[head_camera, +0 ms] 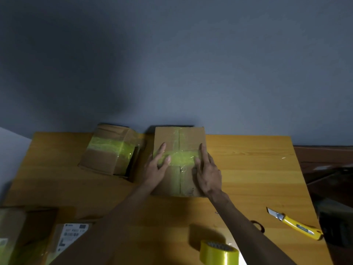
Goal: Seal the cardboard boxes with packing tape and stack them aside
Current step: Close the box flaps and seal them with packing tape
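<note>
Pressing flat, fingers straight, both hands — left (155,168), right (207,172) — smooth glossy yellow tape (179,156) across the rectangular cardboard box (170,138).

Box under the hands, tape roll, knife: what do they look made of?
Box: brown cardboard, matte, with a flap seam down its top, crossed by a glossy yellowish tape strip. Tape roll: shiny yellow plastic-looking film; its core is unclear. Knife: yellow handle, probably plastic, with a grey, metal-looking blade end.
</note>
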